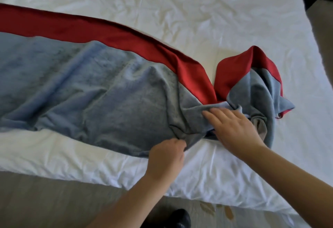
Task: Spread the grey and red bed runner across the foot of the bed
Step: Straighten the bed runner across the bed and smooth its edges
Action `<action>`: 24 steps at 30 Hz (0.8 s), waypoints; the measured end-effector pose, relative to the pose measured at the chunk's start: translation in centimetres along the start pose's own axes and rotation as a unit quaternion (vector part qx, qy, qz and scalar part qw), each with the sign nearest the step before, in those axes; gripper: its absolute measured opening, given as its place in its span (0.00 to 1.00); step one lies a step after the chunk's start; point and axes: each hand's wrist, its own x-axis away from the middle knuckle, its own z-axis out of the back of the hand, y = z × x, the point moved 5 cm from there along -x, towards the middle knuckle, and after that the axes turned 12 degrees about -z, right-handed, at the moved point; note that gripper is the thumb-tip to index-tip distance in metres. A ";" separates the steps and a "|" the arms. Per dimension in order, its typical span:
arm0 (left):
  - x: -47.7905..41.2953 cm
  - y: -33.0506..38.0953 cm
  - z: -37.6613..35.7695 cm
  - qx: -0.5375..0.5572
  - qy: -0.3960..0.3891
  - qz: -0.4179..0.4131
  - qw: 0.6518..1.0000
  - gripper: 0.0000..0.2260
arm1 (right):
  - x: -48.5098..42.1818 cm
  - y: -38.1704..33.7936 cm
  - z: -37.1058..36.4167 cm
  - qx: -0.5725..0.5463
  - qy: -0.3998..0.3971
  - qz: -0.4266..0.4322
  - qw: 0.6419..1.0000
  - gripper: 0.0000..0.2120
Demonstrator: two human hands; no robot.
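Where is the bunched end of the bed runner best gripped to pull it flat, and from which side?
Take the bed runner by the grey corner poking out of the crumpled heap, reaching from the right. The rest lies flat leftward, so pulling that free corner rightward probably unfolds it.

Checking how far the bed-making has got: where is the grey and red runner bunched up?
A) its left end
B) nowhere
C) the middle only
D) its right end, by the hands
D: the bed runner lies spread to the left, but its right end is heaped in folds, where the right hand rests on it and the left hand pinches its near edge.
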 end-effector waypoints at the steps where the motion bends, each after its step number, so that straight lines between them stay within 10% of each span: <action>1: 0.3 0.4 -0.4 -0.012 -0.028 -0.018 0.999 0.11 | 0.1 -0.2 -0.4 -0.011 -0.011 0.002 1.000 0.17; 9: 1.2 2.3 -4.3 -0.035 -0.123 -0.097 0.987 0.11 | 4.9 0.4 -3.4 -0.106 -0.151 0.024 0.983 0.10; 12: -0.6 2.9 -2.3 -0.022 -0.038 -0.069 0.997 0.19 | 3.9 2.6 -2.9 -0.157 -0.200 0.036 0.966 0.05; 15: -3.6 5.0 -0.2 0.006 0.098 -0.061 0.993 0.15 | 2.3 6.1 -0.6 -0.218 -0.090 0.046 0.971 0.06; 19: -10.2 9.1 0.8 0.004 0.170 -0.051 0.984 0.10 | 1.3 14.0 -0.4 -0.171 0.037 -0.186 0.967 0.15; 24: -18.1 14.2 -3.0 0.027 0.047 0.004 0.999 0.31 | 2.8 21.3 -6.1 -0.323 -0.142 -0.486 0.799 0.33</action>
